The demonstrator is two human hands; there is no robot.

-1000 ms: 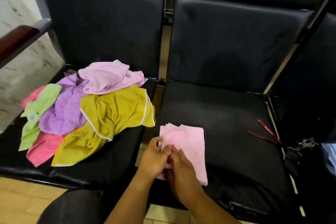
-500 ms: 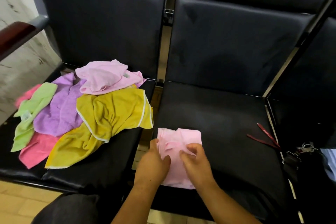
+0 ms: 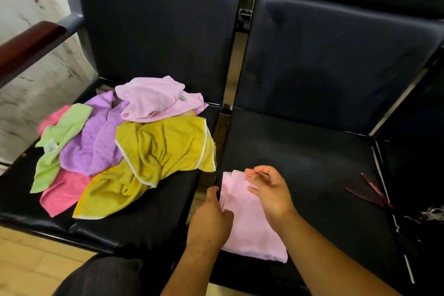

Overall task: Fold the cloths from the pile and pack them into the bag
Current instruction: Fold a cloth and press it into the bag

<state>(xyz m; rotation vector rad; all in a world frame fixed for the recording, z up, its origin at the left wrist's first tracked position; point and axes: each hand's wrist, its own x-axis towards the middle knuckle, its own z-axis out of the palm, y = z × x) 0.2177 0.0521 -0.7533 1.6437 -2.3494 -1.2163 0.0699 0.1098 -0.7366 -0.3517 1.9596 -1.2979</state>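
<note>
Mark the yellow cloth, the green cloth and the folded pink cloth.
yellow cloth (image 3: 168, 149), head view, creased middle.
green cloth (image 3: 72, 120), head view, upper band.
folded pink cloth (image 3: 249, 230), head view, bare lower half.
</note>
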